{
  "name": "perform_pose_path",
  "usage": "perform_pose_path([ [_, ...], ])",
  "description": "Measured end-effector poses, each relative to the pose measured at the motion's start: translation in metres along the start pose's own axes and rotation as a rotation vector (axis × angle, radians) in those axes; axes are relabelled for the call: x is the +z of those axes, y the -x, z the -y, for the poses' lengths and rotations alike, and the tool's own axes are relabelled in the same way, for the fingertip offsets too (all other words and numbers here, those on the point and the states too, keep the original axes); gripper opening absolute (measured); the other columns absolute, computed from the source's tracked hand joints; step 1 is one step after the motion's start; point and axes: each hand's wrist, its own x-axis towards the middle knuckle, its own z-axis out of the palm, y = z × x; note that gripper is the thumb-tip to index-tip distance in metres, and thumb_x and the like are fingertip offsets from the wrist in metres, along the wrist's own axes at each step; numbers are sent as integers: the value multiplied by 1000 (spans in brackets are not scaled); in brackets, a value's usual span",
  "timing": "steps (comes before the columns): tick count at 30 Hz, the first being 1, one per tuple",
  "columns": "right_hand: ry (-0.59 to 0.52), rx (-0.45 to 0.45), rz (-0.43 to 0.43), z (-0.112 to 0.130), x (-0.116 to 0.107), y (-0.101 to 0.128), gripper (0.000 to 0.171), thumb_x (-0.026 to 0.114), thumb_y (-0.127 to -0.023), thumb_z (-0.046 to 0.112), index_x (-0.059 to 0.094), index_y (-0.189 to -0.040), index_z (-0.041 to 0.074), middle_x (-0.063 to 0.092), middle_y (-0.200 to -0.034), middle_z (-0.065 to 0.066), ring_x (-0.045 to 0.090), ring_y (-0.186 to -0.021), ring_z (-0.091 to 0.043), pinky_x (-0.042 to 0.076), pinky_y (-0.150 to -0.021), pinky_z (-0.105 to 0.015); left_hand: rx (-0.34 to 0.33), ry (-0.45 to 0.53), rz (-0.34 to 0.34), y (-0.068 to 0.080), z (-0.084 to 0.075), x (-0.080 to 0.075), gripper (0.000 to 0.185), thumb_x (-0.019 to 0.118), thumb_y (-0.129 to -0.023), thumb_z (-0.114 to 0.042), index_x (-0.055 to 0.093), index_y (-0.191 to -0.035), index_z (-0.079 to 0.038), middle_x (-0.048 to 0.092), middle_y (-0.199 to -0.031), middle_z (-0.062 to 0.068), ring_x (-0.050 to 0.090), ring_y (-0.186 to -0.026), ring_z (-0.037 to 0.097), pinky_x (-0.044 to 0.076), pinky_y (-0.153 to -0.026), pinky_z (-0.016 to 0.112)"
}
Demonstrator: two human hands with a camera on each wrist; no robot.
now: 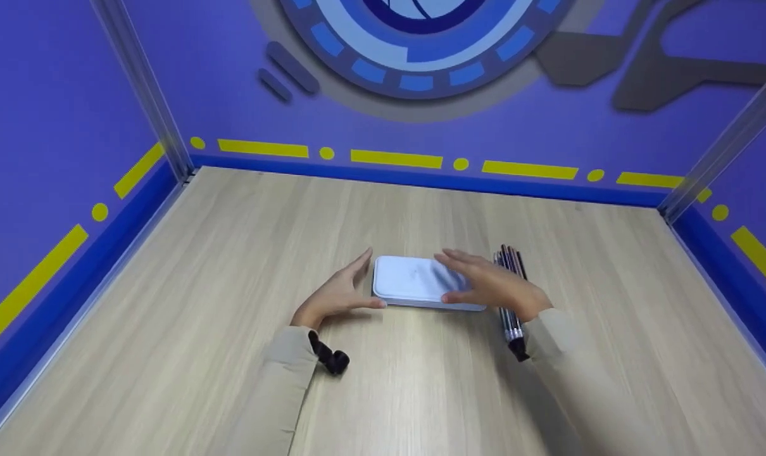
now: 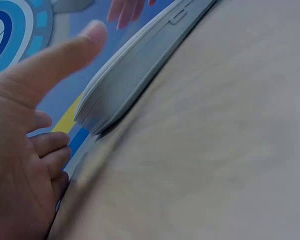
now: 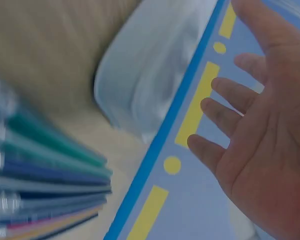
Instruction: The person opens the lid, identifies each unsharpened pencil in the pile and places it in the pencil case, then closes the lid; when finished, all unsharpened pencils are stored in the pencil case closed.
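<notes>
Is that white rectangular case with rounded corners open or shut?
Shut: the white rectangular case shows a smooth flat top, and the left-wrist view shows no gap along its side.

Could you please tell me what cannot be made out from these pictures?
Inside the case: every view; hidden because closed.
Middle of the pens: head view; right hand covers it.
Pens' full length: right wrist view; left edge cuts it.
Left hand's wrist end: left wrist view; frame edge cuts it.

Left hand spread at left end of white case on wood-grain table. Right hand over its right end. Pen bundle lies just right of case.
</notes>
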Motion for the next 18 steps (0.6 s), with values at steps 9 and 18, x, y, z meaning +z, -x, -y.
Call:
perform_pose_path([
  [9, 138, -42, -7, 20, 19, -10, 70, 71, -84, 41, 42, -146, 24, 34, -154, -11, 32, -142, -35, 33, -111, -55, 36, -199, -24, -8, -3, 9, 114, 84, -70, -40, 15, -154, -7, 19, -160, 13, 18, -148, 28, 18, -121, 40],
  [18, 316, -108, -120, 22, 29, -12, 67, 75, -80, 38, 50, -141, 23, 47, -145, -12, 48, -131, -38, 47, -101, -52, -5, -242, -85, -8, -2, 16, 105, 83, -71, -42, 25, -153, -14, 35, -154, 12, 28, -143, 36, 25, -118, 49],
])
